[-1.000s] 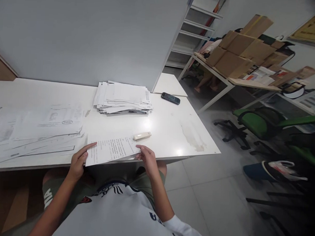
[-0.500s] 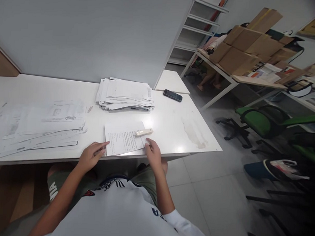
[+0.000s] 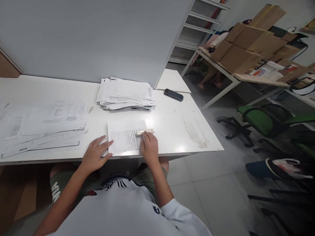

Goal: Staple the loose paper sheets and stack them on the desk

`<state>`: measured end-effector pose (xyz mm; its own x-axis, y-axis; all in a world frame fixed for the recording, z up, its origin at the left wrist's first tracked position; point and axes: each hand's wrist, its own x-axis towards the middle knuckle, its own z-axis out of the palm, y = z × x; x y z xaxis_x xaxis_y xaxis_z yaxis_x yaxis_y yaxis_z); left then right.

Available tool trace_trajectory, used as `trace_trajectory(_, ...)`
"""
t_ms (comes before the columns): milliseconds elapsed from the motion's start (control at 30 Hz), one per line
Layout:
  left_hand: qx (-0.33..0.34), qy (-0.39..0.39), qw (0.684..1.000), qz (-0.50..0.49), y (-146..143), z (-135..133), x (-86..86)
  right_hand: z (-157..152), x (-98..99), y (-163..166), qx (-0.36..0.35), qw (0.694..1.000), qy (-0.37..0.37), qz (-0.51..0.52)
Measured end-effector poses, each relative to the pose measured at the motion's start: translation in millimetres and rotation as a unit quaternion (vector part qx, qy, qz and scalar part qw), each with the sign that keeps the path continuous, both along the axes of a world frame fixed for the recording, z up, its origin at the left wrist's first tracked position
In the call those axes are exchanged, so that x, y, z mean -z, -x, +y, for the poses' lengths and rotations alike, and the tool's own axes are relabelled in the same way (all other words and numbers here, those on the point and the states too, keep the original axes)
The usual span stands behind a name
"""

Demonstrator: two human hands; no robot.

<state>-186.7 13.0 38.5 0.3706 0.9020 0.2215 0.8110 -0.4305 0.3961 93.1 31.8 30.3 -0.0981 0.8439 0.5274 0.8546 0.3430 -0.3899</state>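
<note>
A printed sheet of paper [image 3: 122, 139], maybe more than one sheet thick, lies near the table's front edge. Across its right side rests a small cream-coloured oblong object [image 3: 149, 131]; its exact kind is unclear. My left hand [image 3: 94, 155] is open, fingers spread, with its fingertips on the sheet's left edge. At the sheet's right side, my right hand [image 3: 149, 149] has its fingers curled close together on the oblong object. The thumb side partly covers the sheet's edge.
A thick paper stack [image 3: 127, 94] stands by the grey partition [image 3: 90, 31]. Loose printed sheets [image 3: 50, 123] spread over the left of the white table [image 3: 170, 125]. A black phone-like device [image 3: 173, 94] lies at the back right. Beyond are cardboard boxes [image 3: 244, 41] and a green chair [image 3: 259, 120].
My right hand has moved up and left from the sheet's edge onto the oblong object. My left hand has spread its fingers, and the sheet has shifted slightly right.
</note>
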Motion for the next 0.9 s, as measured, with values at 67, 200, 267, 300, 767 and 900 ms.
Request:
trace_trajectory(67,0.005,0.000,1.000,0.010,-1,0,1.2,4,1.8,-2,-0.013,1.000,-0.006,-0.026)
trace_trajectory(200,0.006,0.005,1.000,0.012,-2,0,3.3,15,3.6,-7,-0.040,0.996,0.002,-0.074)
trace_trajectory(267,0.004,0.009,1.000,0.008,-3,0,4.0,21,3.9,-7,-0.039,0.995,0.007,-0.096)
trace_trajectory(300,0.002,0.012,1.000,0.005,-3,0,4.1,24,3.8,-7,-0.037,0.993,0.009,-0.109)
trace_trajectory(767,-0.117,-0.097,0.973,-0.176,17,44,-66.4,44,1.5,-20,-0.071,0.996,-0.040,-0.037)
trace_trajectory(900,0.013,-0.192,0.964,-0.181,33,86,-107.2,49,0.2,-17,-0.056,0.998,-0.026,0.003)
